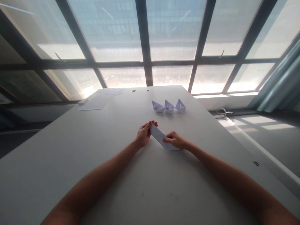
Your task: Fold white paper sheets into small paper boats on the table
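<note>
A folded sheet of white paper (pixel 158 136) is held between my two hands just above the table, slanting down from left to right. My left hand (pixel 144 133) pinches its upper left corner, thumb on the near side. Across its lower right part lies the thumb of my right hand (pixel 174 139), with the other fingers behind the paper and partly hidden. Beyond my hands stand three folded paper boats: a left one (pixel 158 107), a middle one (pixel 169 107) close against it, and a right one (pixel 180 106) a little apart.
The white table (pixel 112 184) stretches toward large windows. Flat white paper sheets (pixel 93 103) lie at its far left. Two small round holes are near the far edge. On the right are a coiled white cable (pixel 224 112) and a blue-grey curtain (pixel 274 84).
</note>
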### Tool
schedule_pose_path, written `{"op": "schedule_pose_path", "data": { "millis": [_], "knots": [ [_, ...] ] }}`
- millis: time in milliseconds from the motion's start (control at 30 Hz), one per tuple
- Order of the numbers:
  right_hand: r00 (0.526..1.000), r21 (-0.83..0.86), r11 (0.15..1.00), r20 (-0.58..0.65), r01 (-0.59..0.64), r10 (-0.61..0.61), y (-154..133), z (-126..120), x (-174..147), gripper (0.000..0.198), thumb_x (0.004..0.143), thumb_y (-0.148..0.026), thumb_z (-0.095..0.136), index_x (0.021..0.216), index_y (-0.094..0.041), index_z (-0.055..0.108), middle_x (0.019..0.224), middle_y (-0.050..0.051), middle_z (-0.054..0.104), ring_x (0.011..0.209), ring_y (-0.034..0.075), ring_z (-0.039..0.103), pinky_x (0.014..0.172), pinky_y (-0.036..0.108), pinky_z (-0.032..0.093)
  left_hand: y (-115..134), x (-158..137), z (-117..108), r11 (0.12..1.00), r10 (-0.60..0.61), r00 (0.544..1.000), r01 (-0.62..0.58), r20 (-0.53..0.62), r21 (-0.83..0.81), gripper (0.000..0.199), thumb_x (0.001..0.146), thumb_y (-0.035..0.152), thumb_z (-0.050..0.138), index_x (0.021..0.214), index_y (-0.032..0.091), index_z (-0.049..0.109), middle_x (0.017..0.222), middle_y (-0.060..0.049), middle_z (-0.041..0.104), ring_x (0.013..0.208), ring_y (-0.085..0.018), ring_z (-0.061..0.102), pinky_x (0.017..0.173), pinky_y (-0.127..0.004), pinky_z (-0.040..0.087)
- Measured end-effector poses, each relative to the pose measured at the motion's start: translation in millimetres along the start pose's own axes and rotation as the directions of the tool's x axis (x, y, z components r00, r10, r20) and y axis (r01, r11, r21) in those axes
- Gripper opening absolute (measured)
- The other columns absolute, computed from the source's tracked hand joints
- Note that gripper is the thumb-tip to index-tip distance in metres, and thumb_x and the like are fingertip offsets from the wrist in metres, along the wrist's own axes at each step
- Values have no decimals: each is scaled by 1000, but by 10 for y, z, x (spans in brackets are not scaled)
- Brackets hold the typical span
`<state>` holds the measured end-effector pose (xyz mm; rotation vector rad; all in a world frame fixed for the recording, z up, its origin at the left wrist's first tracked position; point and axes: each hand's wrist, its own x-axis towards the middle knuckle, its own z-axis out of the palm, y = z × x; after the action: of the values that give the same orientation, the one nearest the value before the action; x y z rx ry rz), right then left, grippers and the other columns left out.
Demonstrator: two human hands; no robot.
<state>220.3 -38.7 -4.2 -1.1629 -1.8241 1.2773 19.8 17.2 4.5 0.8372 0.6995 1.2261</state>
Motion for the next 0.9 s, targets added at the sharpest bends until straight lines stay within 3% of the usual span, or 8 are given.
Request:
{"op": "schedule_pose_path", "data": {
  "millis": [133, 233, 333, 500, 600, 700, 800, 900],
  "knots": [
    [990, 90, 996, -144, 14, -1, 54, 34, 25, 42, 77, -53, 61, 60, -15, 55, 51, -4, 40, 48, 9, 36, 44, 22, 25, -39, -129, 87, 974, -173, 956, 129, 238, 186, 40, 68, 41, 84, 92, 11, 76, 94, -12, 75, 87, -23, 70, 84, -32, 52],
    [975, 78, 996, -220, 40, -21, 80, 40, 50, 48, 78, -59, 59, 60, -15, 57, 51, -3, 43, 48, 9, 38, 44, 22, 25, -89, -199, 143, 955, -185, 939, 101, 290, 280, 38, 67, 42, 84, 87, 10, 77, 88, -11, 75, 86, -24, 70, 88, -35, 51],
    [980, 32, 998, -193, 48, -41, 64, 41, 59, 46, 77, -58, 62, 66, -13, 63, 54, -2, 52, 50, 10, 44, 46, 22, 29, -113, -190, 146, 969, -123, 967, 68, 225, 236, 41, 65, 43, 85, 87, 10, 77, 87, -11, 75, 85, -25, 69, 88, -37, 51],
    [988, 14, 999, -146, 42, -40, -14, 46, 33, 36, 77, -48, 66, 68, -13, 68, 60, 4, 66, 52, 13, 56, 50, 21, 39, -104, -77, 77, 996, 2, 1000, -4, 18, 91, 37, 63, 37, 87, 85, 10, 75, 91, -12, 74, 86, -22, 69, 88, -35, 51],
    [982, 26, 998, -182, 59, -54, -42, 48, 20, 36, 80, -46, 64, 67, -13, 68, 57, 4, 66, 50, 12, 56, 50, 22, 41, -91, -53, 57, 998, 13, 1000, -14, 18, 56, 36, 66, 36, 86, 89, 10, 75, 93, -11, 74, 87, -21, 69, 89, -34, 50],
    [976, 26, 997, -204, 77, -71, -47, 50, 17, 37, 81, -47, 63, 67, -13, 69, 57, 4, 66, 51, 13, 57, 50, 22, 41, -69, -109, 81, 991, -66, 986, 47, 155, 124, 37, 68, 38, 84, 90, 9, 75, 92, -12, 74, 84, -21, 69, 89, -35, 51],
    [970, 0, 997, -228, 83, -81, -39, 54, 22, 44, 81, -52, 62, 62, -13, 68, 54, 4, 64, 50, 13, 56, 50, 22, 40, -47, -207, 132, 959, -160, 924, 62, 347, 277, 33, 73, 39, 80, 87, 9, 75, 85, -12, 74, 80, -24, 70, 89, -39, 51],
    [972, 5, 996, -217, 90, -86, -36, 53, 21, 46, 82, -54, 61, 63, -13, 68, 54, 4, 63, 49, 12, 54, 49, 22, 39, -49, -260, 162, 944, -165, 907, 31, 388, 328, 29, 75, 38, 78, 83, 10, 75, 79, -11, 74, 77, -25, 70, 89, -41, 51]
  ]
}}
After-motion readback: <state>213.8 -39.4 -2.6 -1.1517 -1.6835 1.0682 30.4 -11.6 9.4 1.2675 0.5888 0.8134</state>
